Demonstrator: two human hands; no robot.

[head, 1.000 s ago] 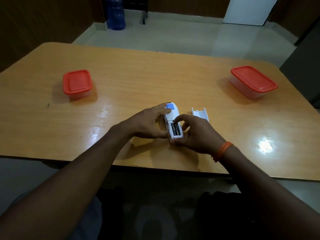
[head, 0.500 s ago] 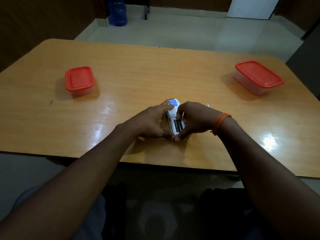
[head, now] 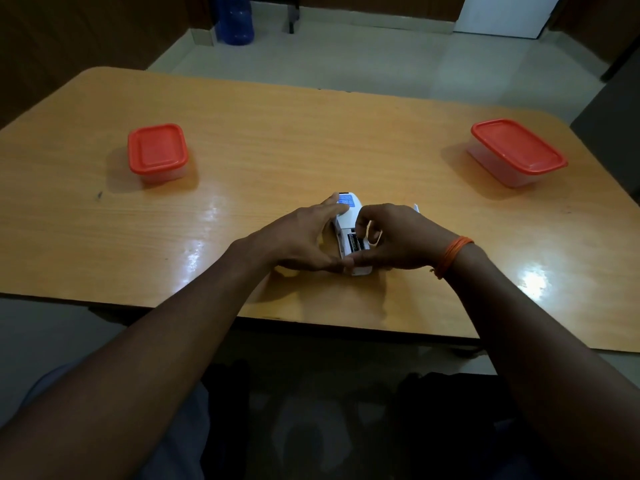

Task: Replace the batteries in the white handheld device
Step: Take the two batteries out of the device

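White handheld device [head: 348, 216] is lying back-up on the table [head: 311, 140], at the middle and close to the near edge. The left hand [head: 298, 240] is gripping its body from the left. The right hand [head: 398, 237] is curling its fingertips into the open compartment, pinching at the dark battery [head: 355, 243]; whether that cell is seated or lifting I cannot tell. Pressing the device flat while levering from one end is probably going to work best. With the near edge so close, a slipped cell could be dropping off. The far side is offering room, the red-lidded containers [head: 157, 152] [head: 517, 150] sitting well apart.
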